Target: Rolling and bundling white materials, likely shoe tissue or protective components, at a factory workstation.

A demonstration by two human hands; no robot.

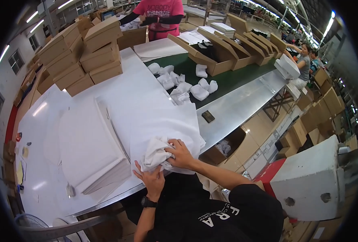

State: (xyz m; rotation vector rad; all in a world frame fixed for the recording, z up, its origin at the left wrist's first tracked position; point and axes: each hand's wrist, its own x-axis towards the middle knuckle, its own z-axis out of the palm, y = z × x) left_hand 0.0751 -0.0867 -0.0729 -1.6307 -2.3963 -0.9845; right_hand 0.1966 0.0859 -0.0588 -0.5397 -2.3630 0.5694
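White crumpled paper [156, 150] lies by the table [138, 74]'s near edge; my right hand [182, 155] grips it, fingers curled; my left hand [152, 182] braces it, half-spread. I'd compress gently, without creasing the flat sheet [166, 121] beneath.

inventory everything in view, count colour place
crumpled bundle: one, white, at both hands
paper stack: one, white, on table
wads: many, white, mostly on green belt
closed cartons: several, brown, upper left
open cartons: several, brown, along belt
small block: one, dark, metal ledge
large box: one, white and red, lower right
co-workers: at least three, pink, grey, blue tops, background
left hand: one, bare, at bundle
right hand: one, bare, at bundle
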